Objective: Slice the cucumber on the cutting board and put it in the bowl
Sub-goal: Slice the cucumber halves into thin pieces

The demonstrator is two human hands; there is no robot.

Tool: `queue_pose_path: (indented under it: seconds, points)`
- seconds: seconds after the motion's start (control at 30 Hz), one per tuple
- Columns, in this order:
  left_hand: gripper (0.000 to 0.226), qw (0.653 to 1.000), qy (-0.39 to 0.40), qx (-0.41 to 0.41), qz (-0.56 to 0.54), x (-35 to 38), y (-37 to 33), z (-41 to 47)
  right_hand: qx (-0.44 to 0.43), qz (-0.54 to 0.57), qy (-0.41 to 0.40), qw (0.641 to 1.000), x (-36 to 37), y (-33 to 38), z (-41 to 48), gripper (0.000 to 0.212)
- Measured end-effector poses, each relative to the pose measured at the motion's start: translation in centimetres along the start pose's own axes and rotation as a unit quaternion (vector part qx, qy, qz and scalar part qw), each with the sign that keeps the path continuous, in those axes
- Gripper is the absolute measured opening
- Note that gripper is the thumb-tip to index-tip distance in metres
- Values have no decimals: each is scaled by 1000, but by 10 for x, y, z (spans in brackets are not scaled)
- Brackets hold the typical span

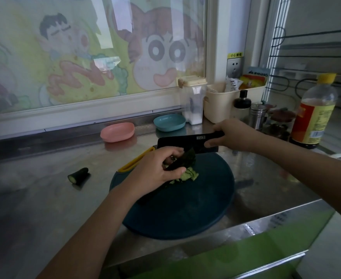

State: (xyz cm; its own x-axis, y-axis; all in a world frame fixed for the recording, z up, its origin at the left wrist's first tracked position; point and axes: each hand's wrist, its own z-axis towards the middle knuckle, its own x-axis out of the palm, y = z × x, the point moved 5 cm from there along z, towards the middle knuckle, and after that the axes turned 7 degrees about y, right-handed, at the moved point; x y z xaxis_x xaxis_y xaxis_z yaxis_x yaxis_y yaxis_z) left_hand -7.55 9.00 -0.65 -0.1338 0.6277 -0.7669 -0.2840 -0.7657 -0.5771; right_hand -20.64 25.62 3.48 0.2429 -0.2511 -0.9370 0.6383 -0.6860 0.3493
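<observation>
Two grips: your right hand [232, 137] wraps the knife [181, 142] handle; your left hand [157, 168] clutches cucumber [187, 157] under the blade.

Slices [187, 175] on cutting board [185, 208], cucumber stub [79, 175] to its left, bowls [117, 131] behind

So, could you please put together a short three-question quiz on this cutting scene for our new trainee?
1. True or false: the right hand grips the black knife while the left hand holds the cucumber.
2. Where do the cucumber slices lie? A) in a pan B) on the cutting board C) on the floor
3. Fill in: the cut-off cucumber end lies to the board's ___ side.
Key: 1 true; 2 B; 3 left.
</observation>
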Motion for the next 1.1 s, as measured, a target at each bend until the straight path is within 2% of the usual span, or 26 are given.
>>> queue_pose_path:
  seconds: [0.2,0.4,0.47,0.53,0.63,0.7,0.83,0.97,1.03,1.1]
  points:
    - [24,997,27,-70,37,4,14,-3,36,12,-27,999,-4,-3,-10,33]
    - [22,995,-64,-78,19,-13,13,-6,83,-48,-4,995,8,-3,-29,35]
    - [21,995,-63,-72,8,-13,9,-7,95,-71,-19,993,11,-5,-38,32]
    - [23,997,-29,-67,3,-5,2,-8,103,-112,-27,988,11,-6,-45,24]
    - [31,996,51,-68,13,21,-16,-7,125,-198,11,972,8,-4,-57,14]
    - [33,993,95,-65,32,40,-29,-4,128,-259,35,957,6,-6,-62,22]
    - [38,986,153,-57,36,70,-45,7,115,-305,45,944,5,-14,-69,31]
    - [38,985,148,-79,35,80,-48,14,131,-283,42,949,7,-22,-75,26]
    - [38,987,123,-103,29,77,-43,16,139,-228,20,963,8,-25,-79,9]
    - [37,986,109,-119,40,74,-38,19,146,-150,-9,978,7,-27,-84,27]
